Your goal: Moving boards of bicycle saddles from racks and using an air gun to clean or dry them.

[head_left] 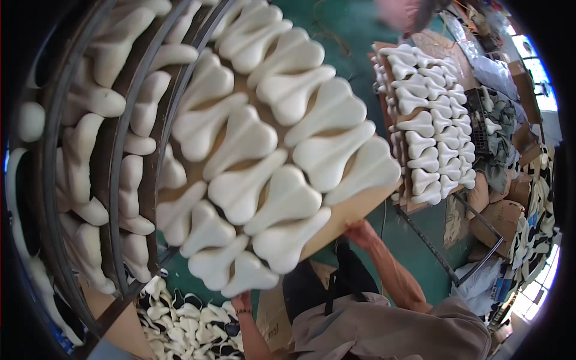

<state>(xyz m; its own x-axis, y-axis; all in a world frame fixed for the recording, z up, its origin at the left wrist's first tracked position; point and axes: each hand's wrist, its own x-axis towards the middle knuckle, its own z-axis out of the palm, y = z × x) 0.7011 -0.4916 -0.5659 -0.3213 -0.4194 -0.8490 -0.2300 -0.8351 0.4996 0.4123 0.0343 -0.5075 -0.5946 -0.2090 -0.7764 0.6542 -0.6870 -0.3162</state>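
A brown board (348,215) fills the middle of the view, tilted and covered with rows of cream bicycle saddle pads (285,201). My right hand (360,233) grips its near right edge, fingers partly out of sight beneath. My left hand (242,300) is at the board's near left edge, under the closest pads, and carries that side; its fingers are mostly hidden. The board's left end reaches into a dark metal rack (120,129), whose shelves hold more cream saddle pads (87,159).
On the right, stacked boards of saddle pads (441,129) rest on a metal stand (429,246). A heap of loose pads (186,327) lies at lower left. Cardboard boxes (501,222) and plastic bags line the right side. Another person's blurred pink shape (399,12) shows at the top.
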